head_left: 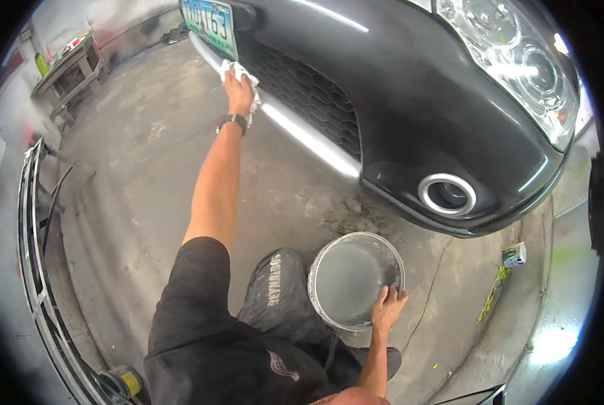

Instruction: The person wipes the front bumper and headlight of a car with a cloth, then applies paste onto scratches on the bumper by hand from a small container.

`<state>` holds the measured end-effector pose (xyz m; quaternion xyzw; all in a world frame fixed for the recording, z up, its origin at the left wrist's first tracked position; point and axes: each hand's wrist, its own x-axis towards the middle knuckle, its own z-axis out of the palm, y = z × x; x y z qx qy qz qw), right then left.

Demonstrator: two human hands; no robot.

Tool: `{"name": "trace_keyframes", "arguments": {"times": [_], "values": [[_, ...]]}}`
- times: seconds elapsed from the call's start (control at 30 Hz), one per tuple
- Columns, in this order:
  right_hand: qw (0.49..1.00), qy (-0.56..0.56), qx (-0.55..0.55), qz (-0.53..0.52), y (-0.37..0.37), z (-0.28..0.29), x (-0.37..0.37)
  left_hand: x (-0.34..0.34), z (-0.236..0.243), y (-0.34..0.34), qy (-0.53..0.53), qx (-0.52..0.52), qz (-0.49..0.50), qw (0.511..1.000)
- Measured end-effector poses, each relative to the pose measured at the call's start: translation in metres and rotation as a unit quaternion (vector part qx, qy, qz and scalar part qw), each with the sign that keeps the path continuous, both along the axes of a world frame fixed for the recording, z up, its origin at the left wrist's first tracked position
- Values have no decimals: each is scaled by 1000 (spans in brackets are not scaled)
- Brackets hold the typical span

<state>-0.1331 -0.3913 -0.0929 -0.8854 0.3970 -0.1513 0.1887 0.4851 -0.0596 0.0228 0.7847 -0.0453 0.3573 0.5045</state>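
Observation:
My left hand [238, 92] is stretched far forward and grips a white cloth [236, 70], pressing it against the lower grille and chrome strip [302, 135] of a dark car bumper [410, 101]. A dark watch sits on that wrist. My right hand [387, 307] rests on the near rim of a white bucket [329, 304] that stands on the concrete floor under the bumper. The bucket holds cloudy grey water. My knee in dark trousers is beside the bucket.
A detached car part [35, 256] leans along the left edge. A workbench [72, 64] stands at the far left. A small box [514, 255] and a yellow-green cord [492, 293] lie on the floor at right. A headlight [518, 54] and fog lamp [447, 194] are on the car.

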Motion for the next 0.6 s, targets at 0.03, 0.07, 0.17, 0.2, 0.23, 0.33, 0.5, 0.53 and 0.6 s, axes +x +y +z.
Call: {"name": "trace_keyframes", "arguments": {"times": [0.03, 0.07, 0.17, 0.2, 0.23, 0.33, 0.5, 0.53, 0.6], "values": [[1000, -1, -2, -3, -1, -1, 2, 4, 4, -1, 14, -15, 23, 1000], [1000, -9, -9, 5, 1, -2, 3, -6, 2, -13, 11, -86, 58, 995], [1000, -3, -23, -12, -3, 3, -10, -94, 3, -105, 119, -332, -33, 935], [1000, -6, -17, 24, 7, 5, 9, -91, -24, -84, 45, -308, -7, 950], [1000, 6, -22, 0, -2, 3, -7, -160, -7, -158, 84, -303, 21, 949], [999, 2, -33, 4, -4, -1, -9, -269, -4, -235, 89, -330, 14, 940], [999, 9, -35, -2, -8, -6, -10, -277, -15, -241, 124, -399, -74, 905], [999, -1, -35, 23, -9, -6, -7, -254, -14, -220, 109, -404, -42, 907], [999, -6, -33, 9, -8, -3, -3, -219, 13, -173, 15, -453, -90, 887]]}}
